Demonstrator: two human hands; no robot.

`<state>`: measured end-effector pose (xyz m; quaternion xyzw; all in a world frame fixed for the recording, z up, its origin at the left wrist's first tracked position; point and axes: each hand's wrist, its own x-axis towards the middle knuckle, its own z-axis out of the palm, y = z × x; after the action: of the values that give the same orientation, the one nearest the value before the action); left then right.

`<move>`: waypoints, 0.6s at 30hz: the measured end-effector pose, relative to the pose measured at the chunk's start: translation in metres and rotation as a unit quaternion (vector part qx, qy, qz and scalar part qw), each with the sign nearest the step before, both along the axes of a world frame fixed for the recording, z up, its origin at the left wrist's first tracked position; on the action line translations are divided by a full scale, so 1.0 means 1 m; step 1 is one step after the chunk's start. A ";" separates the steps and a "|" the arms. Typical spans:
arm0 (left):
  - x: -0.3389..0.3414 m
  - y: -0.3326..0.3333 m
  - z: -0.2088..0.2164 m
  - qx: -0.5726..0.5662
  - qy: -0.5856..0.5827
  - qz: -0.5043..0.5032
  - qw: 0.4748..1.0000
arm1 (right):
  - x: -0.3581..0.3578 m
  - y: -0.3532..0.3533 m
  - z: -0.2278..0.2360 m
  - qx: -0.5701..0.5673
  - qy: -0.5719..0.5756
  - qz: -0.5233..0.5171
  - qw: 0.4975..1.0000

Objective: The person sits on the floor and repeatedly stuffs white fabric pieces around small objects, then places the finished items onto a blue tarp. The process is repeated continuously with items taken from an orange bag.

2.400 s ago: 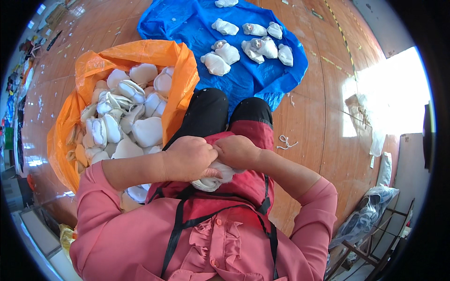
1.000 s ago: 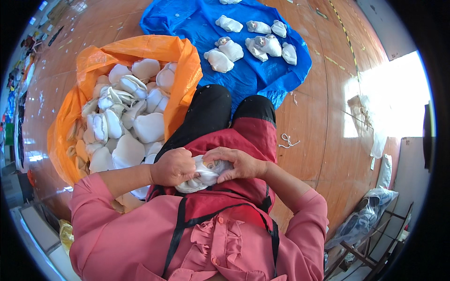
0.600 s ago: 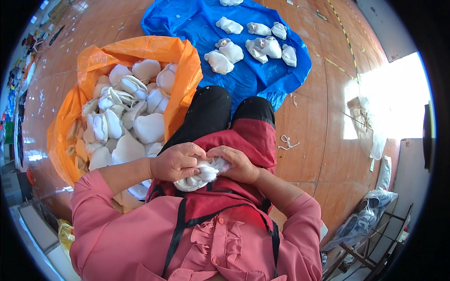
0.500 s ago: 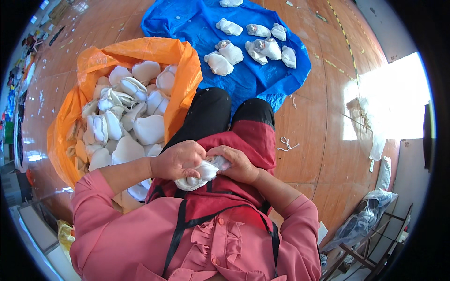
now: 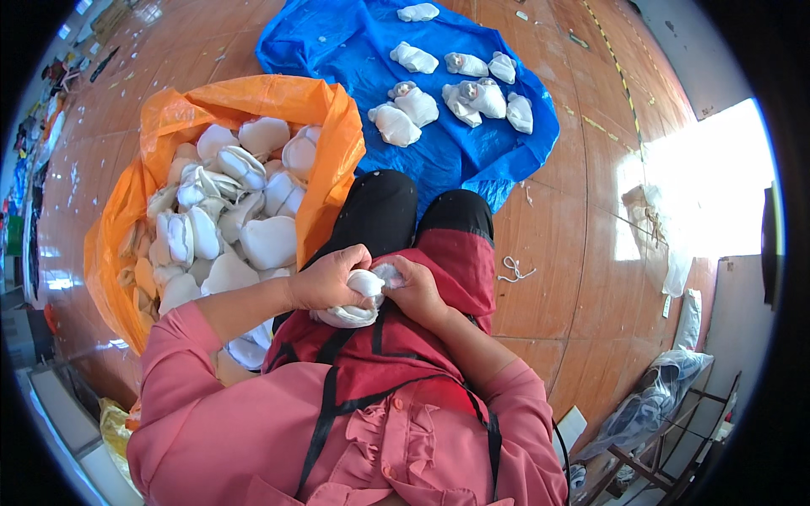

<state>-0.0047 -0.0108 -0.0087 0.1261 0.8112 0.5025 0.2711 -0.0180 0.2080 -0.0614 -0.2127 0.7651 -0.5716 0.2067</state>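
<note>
Over my lap, a white bundle of soft pads (image 5: 348, 315) is gripped between both hands. My left hand (image 5: 327, 277) is closed round its upper left side, with the thumb pressing on the white material. The fingers of my right hand (image 5: 417, 293) pinch the bundle's gathered, greyish see-through end (image 5: 389, 274). Part of the bundle is hidden under my fingers. To the left of my hands, an orange sack (image 5: 331, 108) stands wide with its rim folded out. Loose white and beige curved pads (image 5: 268, 240) fill it.
A blue sheet (image 5: 312, 46) lies on the floor ahead of my knees, with several wrapped white bundles (image 5: 395, 125) on it. A white cord (image 5: 515, 268) is on the brown floor (image 5: 548, 304) to the right. A plastic-covered bundle (image 5: 658, 388) and a metal frame (image 5: 654, 464) stand at lower right.
My right hand has shifted slightly down and tightened round the gathered end. The bundle has turned in my left hand, and a rounded white bulge now shows between the hands.
</note>
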 end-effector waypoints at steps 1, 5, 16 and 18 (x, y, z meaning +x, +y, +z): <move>0.002 0.001 -0.004 0.010 0.003 0.015 1.000 | -0.001 -0.001 0.000 -0.007 -0.002 -0.003 1.000; 0.010 0.003 -0.014 0.025 0.116 0.035 0.992 | 0.000 -0.002 0.003 0.028 0.031 -0.028 0.999; 0.039 0.049 -0.016 -0.052 0.336 0.308 0.889 | -0.006 -0.015 -0.024 -0.004 0.075 -0.078 0.994; 0.036 0.055 -0.012 -0.077 0.351 0.332 0.872 | -0.011 -0.018 -0.021 -0.041 0.071 -0.090 0.993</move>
<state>0.0316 0.0446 -0.0207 -0.0041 0.8831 0.4217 -0.2055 -0.0287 0.1905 -0.0820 -0.1910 0.7696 -0.6025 0.0906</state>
